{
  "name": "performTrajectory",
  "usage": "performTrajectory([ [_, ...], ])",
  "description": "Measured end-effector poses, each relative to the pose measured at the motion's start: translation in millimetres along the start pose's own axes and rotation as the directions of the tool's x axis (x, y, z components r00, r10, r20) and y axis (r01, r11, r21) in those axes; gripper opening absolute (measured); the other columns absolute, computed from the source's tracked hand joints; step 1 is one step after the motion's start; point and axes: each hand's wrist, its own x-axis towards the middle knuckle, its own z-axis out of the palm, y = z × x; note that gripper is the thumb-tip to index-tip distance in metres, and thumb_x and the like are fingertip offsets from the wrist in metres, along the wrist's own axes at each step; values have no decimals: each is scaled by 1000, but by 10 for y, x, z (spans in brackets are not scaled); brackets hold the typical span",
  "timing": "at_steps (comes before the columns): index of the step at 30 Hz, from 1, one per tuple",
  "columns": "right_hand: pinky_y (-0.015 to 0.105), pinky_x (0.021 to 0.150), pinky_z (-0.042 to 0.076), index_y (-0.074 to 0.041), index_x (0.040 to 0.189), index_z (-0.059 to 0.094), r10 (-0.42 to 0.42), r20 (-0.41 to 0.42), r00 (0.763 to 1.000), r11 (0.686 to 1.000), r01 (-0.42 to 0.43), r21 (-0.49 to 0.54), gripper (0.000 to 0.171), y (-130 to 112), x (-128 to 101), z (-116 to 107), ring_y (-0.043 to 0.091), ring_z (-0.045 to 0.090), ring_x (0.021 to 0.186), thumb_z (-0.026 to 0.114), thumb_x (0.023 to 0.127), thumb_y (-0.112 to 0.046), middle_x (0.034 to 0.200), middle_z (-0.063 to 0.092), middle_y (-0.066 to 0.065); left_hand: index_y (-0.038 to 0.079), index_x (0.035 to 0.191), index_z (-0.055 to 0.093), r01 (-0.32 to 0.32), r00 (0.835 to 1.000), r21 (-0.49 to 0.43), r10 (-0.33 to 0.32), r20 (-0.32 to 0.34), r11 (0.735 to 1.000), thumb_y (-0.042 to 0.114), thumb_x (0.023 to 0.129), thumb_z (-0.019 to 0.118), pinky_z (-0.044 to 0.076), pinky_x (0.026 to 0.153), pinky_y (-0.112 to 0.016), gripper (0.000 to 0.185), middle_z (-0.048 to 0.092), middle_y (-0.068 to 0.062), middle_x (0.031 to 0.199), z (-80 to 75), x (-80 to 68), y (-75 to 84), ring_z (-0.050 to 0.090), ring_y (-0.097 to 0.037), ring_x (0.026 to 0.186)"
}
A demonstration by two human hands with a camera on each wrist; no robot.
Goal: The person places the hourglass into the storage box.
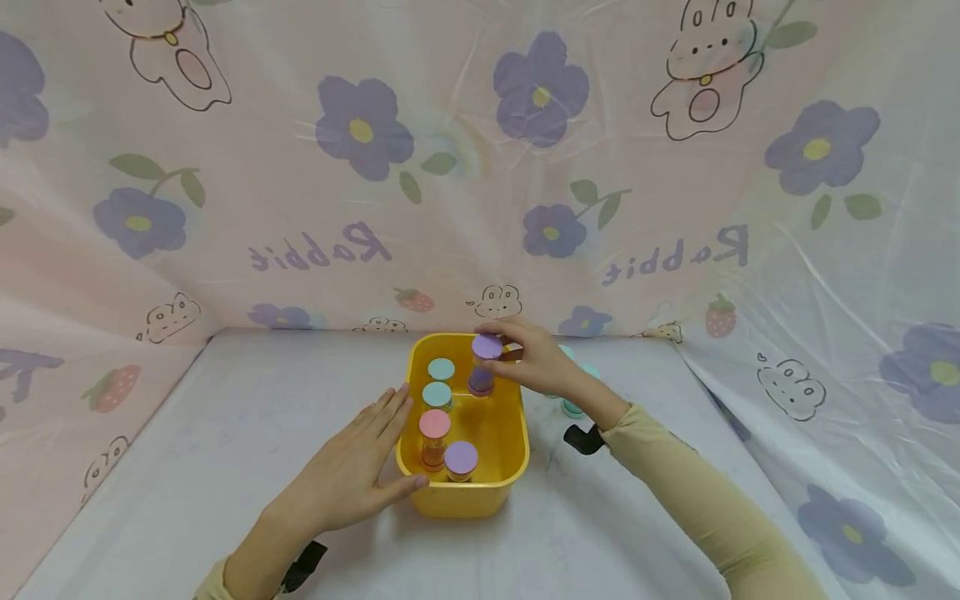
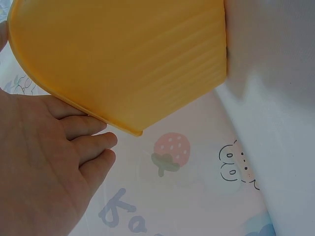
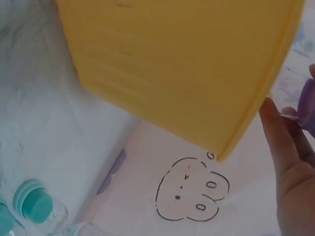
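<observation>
The place is a white table (image 1: 262, 417) screened by rabbit-print sheeting (image 1: 457, 183).

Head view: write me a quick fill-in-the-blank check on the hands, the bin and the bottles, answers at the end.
1. The right hand holds a bottle whose lid is coloured ____.
2. The left hand touches a bin whose colour is ____.
3. In the bin, the number of turquoise lids is ____.
4. The pink-lidded bottle stands ____ the bin, not outside it.

Missing words: purple; yellow; two; inside.
</observation>
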Motion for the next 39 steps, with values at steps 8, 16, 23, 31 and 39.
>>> performTrajectory([
  [8, 29, 92, 61, -1, 133, 65, 34, 183, 983, 995, -16, -97, 45, 106, 172, 13, 25, 65, 111, 80, 90, -6, 124, 63, 12, 0, 163, 27, 1, 1000, 2, -1, 3, 1000, 68, 99, 54, 25, 126, -51, 98, 18, -15, 172, 4, 6, 0, 19, -33, 158],
  [16, 29, 95, 60, -4, 129, 69, 70, 313, 947, 979, -4, -205, 41, 149, 298, 11, 20, 66, 107, 81, 90, -10, 122, 66, 9, 0, 163, 27, -6, 1000, 1, 6, 6, 1000, 67, 99, 54, 24, 127, -51, 97, 17, -14, 172, 3, 13, -5, 18, -32, 159],
  [23, 29, 93, 58, -6, 127, 71, 111, 419, 901, 918, 68, -390, 39, 138, 390, 50, 20, 64, 100, 81, 90, -13, 117, 69, 6, -1, 163, 28, -4, 1000, -5, 4, 3, 1000, 67, 99, 55, 24, 127, -51, 97, 17, -14, 172, 6, 6, -10, 18, -32, 159],
  [31, 27, 89, 57, -6, 122, 74, 113, 471, 875, 897, 114, -426, 35, 165, 453, 101, 24, 65, 98, 82, 89, -11, 113, 71, 6, -1, 163, 28, -7, 1000, -4, 7, -2, 1000, 69, 99, 53, 25, 126, -51, 98, 18, -15, 172, 1, -3, -9, 19, -33, 158],
  [39, 27, 92, 57, -7, 124, 75, 122, 478, 870, 892, 116, -438, 36, 179, 477, 119, 23, 66, 99, 82, 89, -11, 115, 73, 6, 0, 163, 27, -10, 1000, -3, 10, -8, 1000, 71, 99, 51, 26, 126, -51, 99, 18, -15, 172, -2, -8, -12, 19, -32, 158],
])
